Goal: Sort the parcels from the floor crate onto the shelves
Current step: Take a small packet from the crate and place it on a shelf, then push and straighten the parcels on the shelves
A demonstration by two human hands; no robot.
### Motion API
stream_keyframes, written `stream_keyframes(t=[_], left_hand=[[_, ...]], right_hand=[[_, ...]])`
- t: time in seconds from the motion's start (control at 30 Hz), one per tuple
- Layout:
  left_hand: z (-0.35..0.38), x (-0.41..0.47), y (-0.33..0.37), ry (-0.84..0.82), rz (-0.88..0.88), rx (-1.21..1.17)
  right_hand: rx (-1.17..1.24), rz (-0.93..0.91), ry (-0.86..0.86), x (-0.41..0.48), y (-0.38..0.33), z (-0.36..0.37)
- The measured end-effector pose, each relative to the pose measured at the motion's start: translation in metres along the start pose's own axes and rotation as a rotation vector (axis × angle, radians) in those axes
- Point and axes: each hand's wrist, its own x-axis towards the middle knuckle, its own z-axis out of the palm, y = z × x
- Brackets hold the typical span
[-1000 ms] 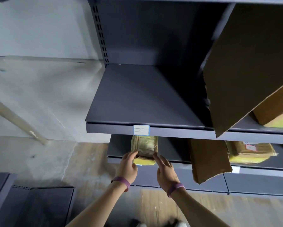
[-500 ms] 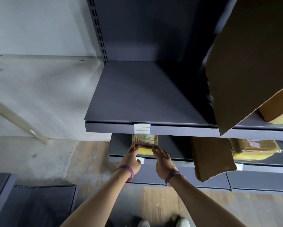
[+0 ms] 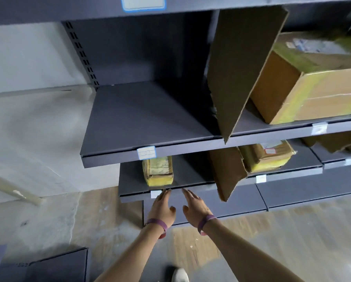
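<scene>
Hovering at the front edge of the lower grey metal shelf [image 3: 190, 174], my left grip [image 3: 162, 208] and right grip [image 3: 195, 208] are spread, holding nothing; the yellow-taped parcel [image 3: 158, 170] lies on that shelf, above the wood-plank floor [image 3: 190, 249].

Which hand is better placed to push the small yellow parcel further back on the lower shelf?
Probably the left hand: open, its fingertips reach the lower shelf right in front of the small yellow parcel. The right hand, also open, points just right of it.

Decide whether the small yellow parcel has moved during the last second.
Yes: the parcel went further back, now lying wholly behind the lower shelf's front edge.
</scene>
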Motion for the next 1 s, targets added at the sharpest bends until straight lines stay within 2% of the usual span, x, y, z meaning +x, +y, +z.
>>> stream_keyframes(t=[0.2,0.37,0.7,1.0], left_hand=[[0.051,-0.037,0.060,-0.086,0.036,0.007],[0.110,-0.084,0.119,-0.176,0.115,0.064],[0.249,-0.205,0.311,-0.306,0.475,0.112],[0.358,-0.286,0.455,-0.482,0.800,0.107]], right_hand=[[0.056,0.114,0.060,-0.063,0.057,-0.019],[0.103,0.172,0.156,-0.136,0.133,-0.060],[0.181,0.383,0.570,-0.340,0.305,-0.183],[0.348,0.553,0.990,-0.492,0.415,-0.252]])
